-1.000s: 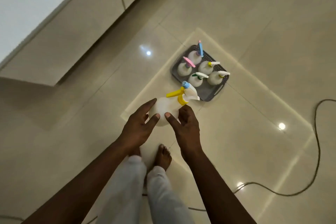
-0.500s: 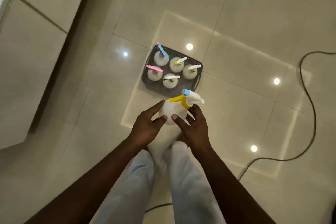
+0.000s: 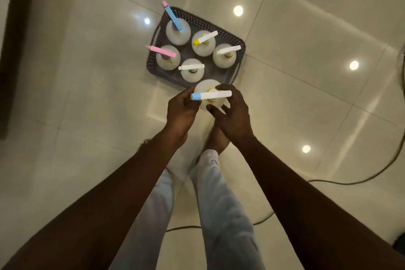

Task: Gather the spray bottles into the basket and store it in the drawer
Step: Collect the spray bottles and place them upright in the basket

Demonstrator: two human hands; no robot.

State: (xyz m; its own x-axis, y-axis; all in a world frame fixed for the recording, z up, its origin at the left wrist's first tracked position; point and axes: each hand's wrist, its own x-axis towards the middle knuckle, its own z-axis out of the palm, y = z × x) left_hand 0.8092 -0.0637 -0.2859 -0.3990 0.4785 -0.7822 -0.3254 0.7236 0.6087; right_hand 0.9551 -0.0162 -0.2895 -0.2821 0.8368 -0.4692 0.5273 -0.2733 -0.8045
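A dark perforated basket sits on the tiled floor ahead of me. Several white spray bottles stand in it, among them one with a blue trigger head and one with a pink head. I hold another white spray bottle, upright, with a white and blue nozzle and a yellow collar, just above the basket's near edge. My left hand grips its left side and my right hand its right side.
A dark cable curves over the floor at the right and runs behind my legs. A dark cabinet base lines the left edge. My bare feet stand just short of the basket.
I have stepped closer and the view now looks straight down. Both hands carried the bottle forward to the basket's near edge and turned it upright.
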